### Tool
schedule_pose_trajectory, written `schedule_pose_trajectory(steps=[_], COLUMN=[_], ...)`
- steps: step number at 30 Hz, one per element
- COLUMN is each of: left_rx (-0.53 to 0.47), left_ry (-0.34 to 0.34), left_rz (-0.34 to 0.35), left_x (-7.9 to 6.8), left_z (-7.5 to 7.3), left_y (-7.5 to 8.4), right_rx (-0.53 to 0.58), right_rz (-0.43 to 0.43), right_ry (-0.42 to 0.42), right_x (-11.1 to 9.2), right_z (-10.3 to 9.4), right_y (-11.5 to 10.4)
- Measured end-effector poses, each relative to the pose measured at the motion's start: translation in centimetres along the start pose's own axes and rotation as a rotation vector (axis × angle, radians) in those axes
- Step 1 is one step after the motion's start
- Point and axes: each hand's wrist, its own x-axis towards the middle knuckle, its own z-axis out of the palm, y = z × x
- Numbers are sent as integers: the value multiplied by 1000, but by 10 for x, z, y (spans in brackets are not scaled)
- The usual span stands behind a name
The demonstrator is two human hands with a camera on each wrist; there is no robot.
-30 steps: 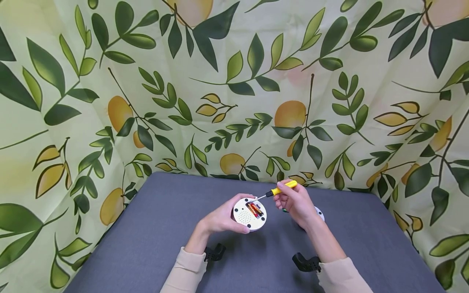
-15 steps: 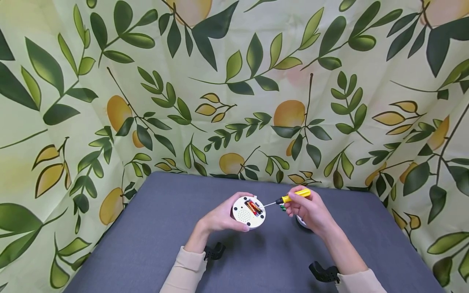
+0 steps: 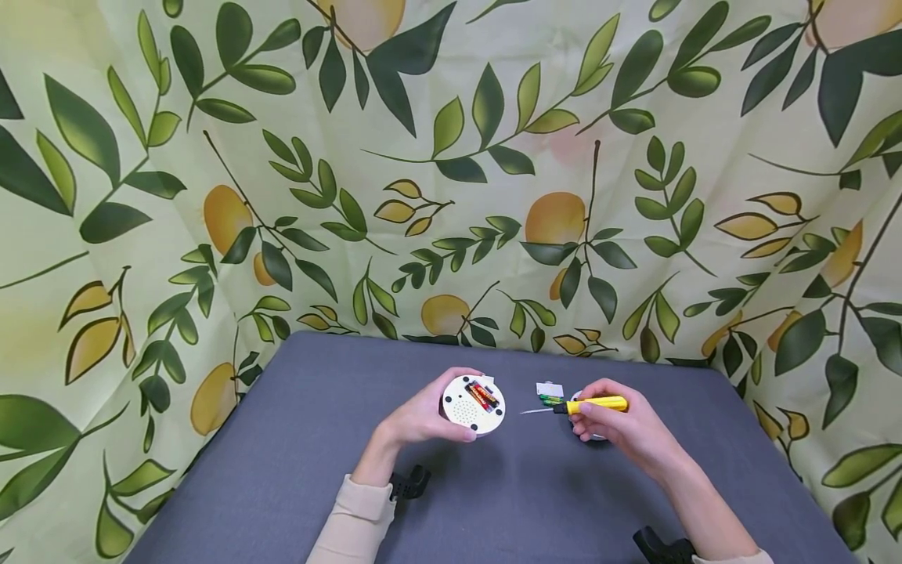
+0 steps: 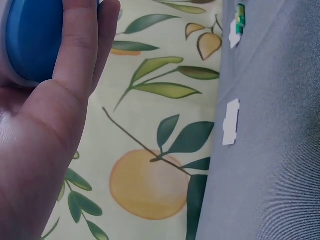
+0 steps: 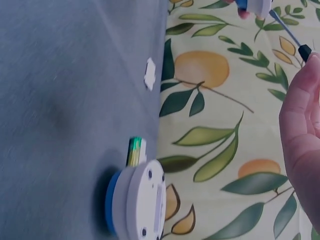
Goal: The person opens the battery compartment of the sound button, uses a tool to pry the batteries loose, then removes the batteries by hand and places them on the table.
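My left hand (image 3: 426, 411) grips a round device (image 3: 465, 413) by its rim, with fingers at the far side and thumb at the near side. Its white underside shows small holes, dark feet and an uncovered compartment with red-and-black batteries (image 3: 482, 395). The blue side of the device (image 4: 35, 42) shows in the left wrist view. My right hand (image 3: 627, 423) holds a screwdriver (image 3: 599, 404) by its yellow handle. The bare tip points left, apart from the device in the head view. Behind the right hand, a second round device (image 5: 142, 200) is mostly hidden in the head view.
Green batteries (image 3: 552, 400) lie on the grey table (image 3: 338, 439) beside a small white cover (image 3: 550, 388), left of the second device. Another white cover (image 4: 231, 122) lies on the table in the left wrist view. A leaf-patterned cloth (image 3: 493, 196) hangs behind the table.
My right hand has drawn the screwdriver rightward and closer to me, its tip leaving the battery compartment. The green batteries and white cover have come into view. The left hand has barely shifted.
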Motion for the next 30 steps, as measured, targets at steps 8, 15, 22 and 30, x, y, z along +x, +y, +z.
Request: schedule_pose_trajectory(steps=[8, 15, 22, 30], left_rx=[11, -12, -18, -5], left_ry=[8, 11, 17, 27], left_rz=[-7, -11, 4, 7], left_x=[1, 1, 1, 1], left_z=[-1, -1, -2, -1], left_y=[2, 2, 1, 0], right_rx=[-107, -274, -476, -551], right_rz=[35, 117, 195, 193], right_ry=[63, 177, 290, 419], right_x=[-17, -26, -34, -44], right_z=[-18, -34, -47, -67], right_y=[5, 10, 18, 29])
